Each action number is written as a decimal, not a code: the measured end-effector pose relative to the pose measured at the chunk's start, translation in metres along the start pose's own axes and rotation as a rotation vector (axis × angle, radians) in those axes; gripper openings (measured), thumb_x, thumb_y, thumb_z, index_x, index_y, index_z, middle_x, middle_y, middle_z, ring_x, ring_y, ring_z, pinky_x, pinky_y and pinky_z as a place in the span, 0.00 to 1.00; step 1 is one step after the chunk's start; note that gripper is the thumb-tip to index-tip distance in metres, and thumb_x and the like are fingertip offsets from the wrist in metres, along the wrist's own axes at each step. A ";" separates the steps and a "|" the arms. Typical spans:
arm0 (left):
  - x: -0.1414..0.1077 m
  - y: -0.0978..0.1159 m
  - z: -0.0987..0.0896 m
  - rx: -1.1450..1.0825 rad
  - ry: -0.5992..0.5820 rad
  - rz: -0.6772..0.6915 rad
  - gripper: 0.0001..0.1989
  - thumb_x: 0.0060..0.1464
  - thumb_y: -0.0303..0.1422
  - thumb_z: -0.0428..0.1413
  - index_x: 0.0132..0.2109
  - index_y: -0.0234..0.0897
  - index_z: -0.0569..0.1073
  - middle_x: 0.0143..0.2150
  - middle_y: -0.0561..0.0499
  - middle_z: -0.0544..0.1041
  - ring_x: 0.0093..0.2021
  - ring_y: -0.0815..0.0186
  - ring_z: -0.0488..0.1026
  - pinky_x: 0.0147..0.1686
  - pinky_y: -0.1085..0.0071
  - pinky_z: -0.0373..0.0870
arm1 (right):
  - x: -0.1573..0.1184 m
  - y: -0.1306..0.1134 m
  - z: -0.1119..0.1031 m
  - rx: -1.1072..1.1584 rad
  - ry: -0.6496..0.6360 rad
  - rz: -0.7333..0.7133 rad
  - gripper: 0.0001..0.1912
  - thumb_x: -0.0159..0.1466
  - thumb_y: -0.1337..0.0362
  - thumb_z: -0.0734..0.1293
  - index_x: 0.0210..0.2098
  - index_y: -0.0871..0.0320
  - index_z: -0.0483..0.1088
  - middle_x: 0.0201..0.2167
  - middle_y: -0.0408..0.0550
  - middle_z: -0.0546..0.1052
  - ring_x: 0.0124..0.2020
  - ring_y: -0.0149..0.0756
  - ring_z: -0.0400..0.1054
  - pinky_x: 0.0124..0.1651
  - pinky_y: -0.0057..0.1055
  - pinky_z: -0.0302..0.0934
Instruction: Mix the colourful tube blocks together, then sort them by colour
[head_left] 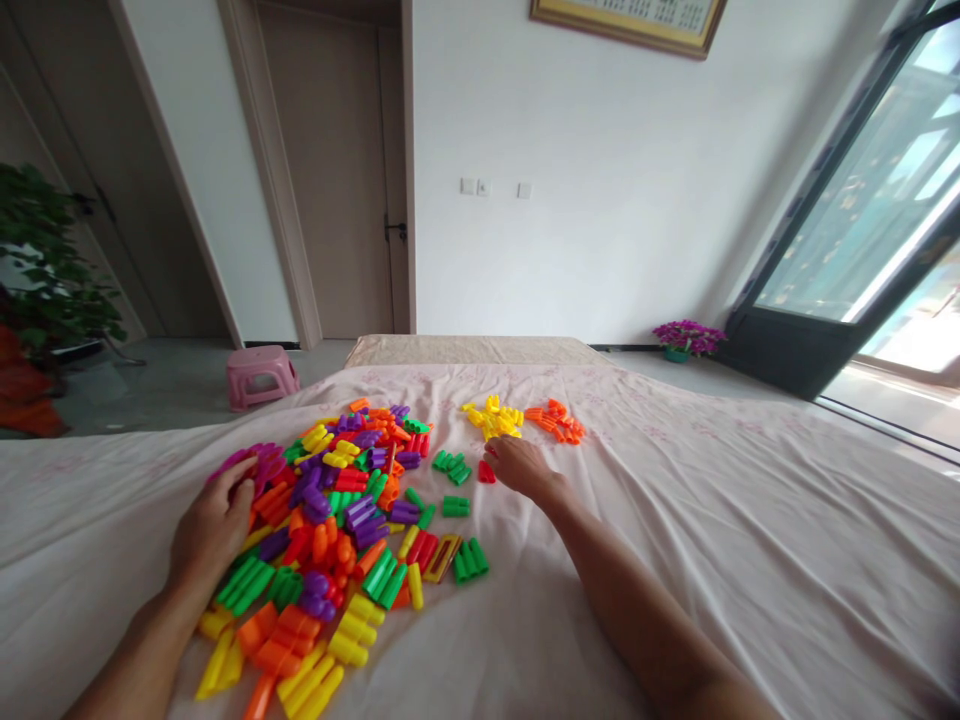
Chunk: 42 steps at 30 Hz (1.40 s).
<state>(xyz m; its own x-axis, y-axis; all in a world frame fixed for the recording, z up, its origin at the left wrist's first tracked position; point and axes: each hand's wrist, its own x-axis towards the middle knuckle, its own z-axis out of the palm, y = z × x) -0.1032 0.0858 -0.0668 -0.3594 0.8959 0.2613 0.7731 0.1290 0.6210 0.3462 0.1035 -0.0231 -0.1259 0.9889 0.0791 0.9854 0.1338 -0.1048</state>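
Observation:
My left hand (214,520) rests at the left edge of a mixed heap of plastic toy building pieces (352,480), beside a magenta piece (264,466). Its thumb and fingers are curved and apart. My right hand (517,464) reaches over the cloth with its fingers closed together. A red building piece (487,472) shows at its fingertips. Just beyond that hand lies a small pile of yellow pieces (491,415), with orange pieces (556,421) to its right. Green pieces (451,466) lie between the heap and my right hand.
A pale, wrinkled cloth (675,520) covers the surface. Past it stand a pink stool (262,377) at the left and a pot of purple flowers (688,338) by the glass door (862,200). A leafy plant (52,260) is at far left.

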 end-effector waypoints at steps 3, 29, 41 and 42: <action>0.000 -0.001 0.001 0.004 0.008 0.002 0.25 0.65 0.44 0.41 0.63 0.43 0.68 0.64 0.45 0.71 0.60 0.53 0.70 0.58 0.59 0.65 | -0.001 -0.002 -0.001 -0.020 -0.007 -0.012 0.16 0.70 0.60 0.57 0.40 0.58 0.76 0.42 0.56 0.80 0.45 0.42 0.74 0.41 0.31 0.60; 0.001 -0.003 0.002 0.003 0.022 0.009 0.25 0.65 0.43 0.41 0.63 0.43 0.69 0.63 0.45 0.72 0.60 0.54 0.70 0.57 0.60 0.66 | -0.041 -0.078 -0.012 0.219 -0.126 -0.443 0.14 0.64 0.51 0.68 0.41 0.52 0.79 0.36 0.45 0.81 0.37 0.37 0.74 0.34 0.27 0.54; 0.002 -0.006 0.004 0.006 0.026 0.016 0.25 0.65 0.44 0.41 0.63 0.43 0.68 0.63 0.46 0.72 0.60 0.54 0.70 0.58 0.59 0.66 | -0.051 -0.094 -0.008 0.155 -0.146 -0.533 0.21 0.59 0.50 0.73 0.48 0.54 0.75 0.38 0.48 0.80 0.42 0.42 0.73 0.41 0.30 0.59; 0.002 -0.006 0.004 0.006 0.024 0.015 0.25 0.65 0.44 0.41 0.63 0.43 0.68 0.63 0.46 0.72 0.60 0.54 0.70 0.58 0.59 0.66 | -0.052 -0.095 -0.008 0.161 -0.153 -0.535 0.21 0.59 0.51 0.73 0.48 0.55 0.75 0.38 0.48 0.80 0.42 0.42 0.73 0.40 0.30 0.58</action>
<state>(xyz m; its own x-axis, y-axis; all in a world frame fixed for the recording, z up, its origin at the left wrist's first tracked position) -0.1064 0.0879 -0.0729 -0.3603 0.8872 0.2881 0.7817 0.1186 0.6123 0.2603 0.0393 -0.0091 -0.6289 0.7772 0.0196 0.7516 0.6143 -0.2404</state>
